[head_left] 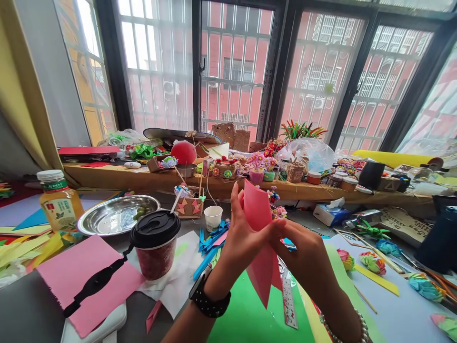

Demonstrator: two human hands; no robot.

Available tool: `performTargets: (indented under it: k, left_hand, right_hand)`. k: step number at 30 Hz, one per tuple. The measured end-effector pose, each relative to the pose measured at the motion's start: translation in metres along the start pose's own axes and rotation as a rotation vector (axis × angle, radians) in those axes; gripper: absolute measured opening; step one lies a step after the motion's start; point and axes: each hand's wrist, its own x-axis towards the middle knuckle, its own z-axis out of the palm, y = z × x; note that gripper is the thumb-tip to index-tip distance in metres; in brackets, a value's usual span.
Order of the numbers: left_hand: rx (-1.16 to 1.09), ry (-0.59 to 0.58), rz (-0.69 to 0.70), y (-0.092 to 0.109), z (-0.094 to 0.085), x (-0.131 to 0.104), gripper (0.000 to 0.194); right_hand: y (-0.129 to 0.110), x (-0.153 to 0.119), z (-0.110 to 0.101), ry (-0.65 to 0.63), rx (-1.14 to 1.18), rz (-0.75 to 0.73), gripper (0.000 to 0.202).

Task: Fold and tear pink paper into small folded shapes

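Above the smooth green sheet [228,324] on the work surface, 2 bare hands hold a folded coral-pink sheet of paper [255,209], its lower part tapering to a point. Left hand [235,240]: narrow grip on the paper, index finger raised alongside, probably to keep the tall upper part upright. Right hand [303,245]: fingertips drawn together at the paper's right edge, meeting the left thumb; exact contact partly hidden. Judgement: 2 grips at nearly the same spot steady the layers there and leave both ends free.

Patterned flat ruler [289,305] lies on the green sheet, just right of the paper's lower tip, presumably within easy reach.

Left side: dark red paper cup with black lid [155,252] stands upright on crumpled white tissue [183,274], perhaps to guard the surface from drips. Beside it, a pale pink square of paper [93,281] has a slim black strap [96,281] across it; strap may act as a light weight, though this is uncertain. Small folded pink paper piece [153,315] rests near the tissue, apart from the hands
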Motion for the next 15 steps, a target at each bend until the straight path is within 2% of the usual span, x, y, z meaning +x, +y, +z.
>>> performTargets:
  k: [4,9,13,15]
  left_hand:
    - [-0.156,-0.030,-0.150,0.009,0.002,0.001,0.104]
    - [-0.250,-0.113,-0.129,0.011,-0.003,0.004,0.099]
    - [-0.246,-0.103,-0.098,0.008,-0.011,0.009,0.091]
    - [-0.253,-0.115,-0.080,0.009,-0.012,0.009,0.093]
  right_hand:
    - [-0.001,0.000,-0.003,-0.039,0.057,0.046,0.023]
    - [0.000,0.002,-0.010,-0.075,0.264,0.209,0.024]
    - [0.003,0.003,-0.013,-0.073,0.387,0.333,0.025]
    - [0.004,0.003,-0.014,-0.080,0.423,0.361,0.024]
